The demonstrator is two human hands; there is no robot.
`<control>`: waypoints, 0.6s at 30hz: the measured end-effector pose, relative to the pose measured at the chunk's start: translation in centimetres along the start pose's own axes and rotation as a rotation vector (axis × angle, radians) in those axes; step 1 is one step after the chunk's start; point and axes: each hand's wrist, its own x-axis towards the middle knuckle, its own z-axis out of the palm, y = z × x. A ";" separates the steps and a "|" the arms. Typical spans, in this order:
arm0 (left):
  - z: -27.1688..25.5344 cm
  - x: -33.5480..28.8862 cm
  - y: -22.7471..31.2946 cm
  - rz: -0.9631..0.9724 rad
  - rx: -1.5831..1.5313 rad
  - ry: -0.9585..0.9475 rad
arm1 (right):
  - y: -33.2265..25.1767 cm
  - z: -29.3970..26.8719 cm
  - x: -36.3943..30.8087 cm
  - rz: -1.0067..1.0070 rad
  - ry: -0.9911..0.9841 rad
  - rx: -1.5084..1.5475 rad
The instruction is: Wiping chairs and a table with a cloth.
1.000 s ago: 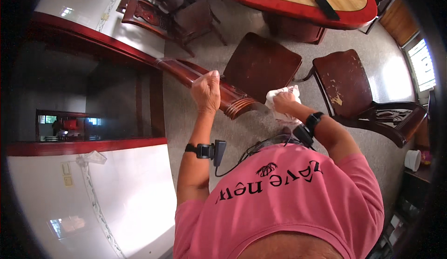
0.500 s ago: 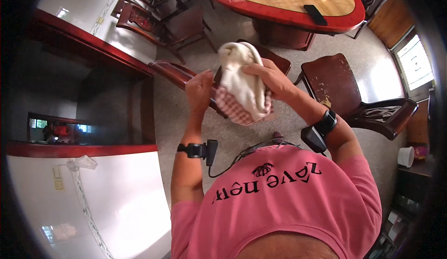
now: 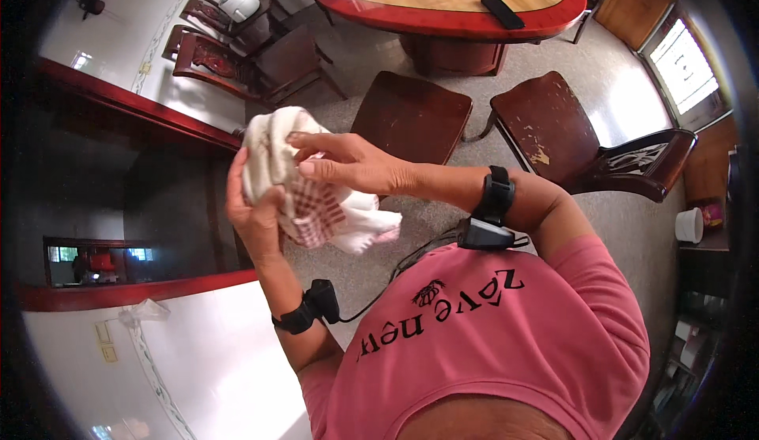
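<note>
Now we hold the bunched checked towel (image 3: 310, 212) in our left hand (image 3: 257, 222), thumb in front and fingers behind, whereas half a second ago our right hand (image 3: 352, 163) carried it alone. Our right hand reaches across, fingers parted over the folds; we cannot tell whether it grips. The towel sits farther left, uncovering more of the wooden chair seat (image 3: 411, 114).

Seat (image 3: 411, 116) beyond cloth (image 3: 312, 209), chair (image 3: 549, 124) right, narrow floor (image 3: 481, 93) between
</note>
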 end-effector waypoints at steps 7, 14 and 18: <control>-1.6 2.8 -3.3 0.001 0.033 0.047 | 4.0 -3.7 -1.7 -0.024 0.296 -0.509; 2.6 3.0 -7.0 0.049 0.886 -0.043 | 6.9 -2.1 -5.0 -0.249 -0.056 -0.756; 4.8 2.2 -7.4 0.083 1.216 0.016 | 8.3 -3.0 -4.7 -0.423 -0.051 -0.856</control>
